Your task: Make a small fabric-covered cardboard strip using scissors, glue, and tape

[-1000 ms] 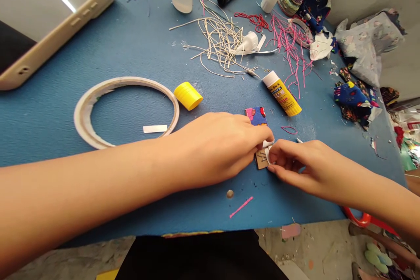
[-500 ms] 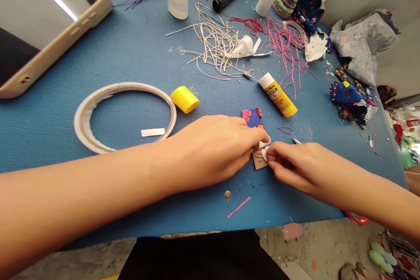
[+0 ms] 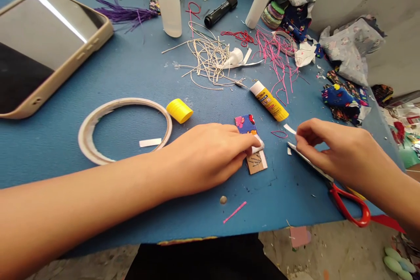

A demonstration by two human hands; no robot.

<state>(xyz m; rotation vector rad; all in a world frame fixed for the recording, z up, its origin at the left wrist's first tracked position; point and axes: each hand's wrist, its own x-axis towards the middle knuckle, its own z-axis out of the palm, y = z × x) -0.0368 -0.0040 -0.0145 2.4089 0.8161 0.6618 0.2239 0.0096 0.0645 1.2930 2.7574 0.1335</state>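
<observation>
My left hand [image 3: 219, 151] is closed on a small piece of cardboard [image 3: 254, 167], its fingers on the folded-back white edge of the patterned blue fabric [image 3: 246, 124] that covers it. Pen marks and a white strip show on the bare brown part. To the right, my right hand [image 3: 331, 144] pinches a thin white paper strip [image 3: 289, 129] between thumb and fingers, apart from the cardboard. Beneath that hand lies a pair of scissors [image 3: 350, 205] with red handles, partly hidden by it. A tiny white scrap [image 3: 289, 151] lies near the blade tips.
A glue stick [image 3: 269, 101], its yellow cap [image 3: 179, 110] and a large tape roll [image 3: 85, 138] lie on the blue table. Farther back are tangled cream cord [image 3: 210, 59], a black marker [image 3: 220, 11], a white bottle [image 3: 169, 6] and a phone [image 3: 49, 48]. Fabric scraps [image 3: 341, 96] lie right.
My right hand has moved right, off the cardboard, carrying a white strip. A white strip now shows along the cardboard's edge, and the scissors are more visible. My left hand keeps its hold.
</observation>
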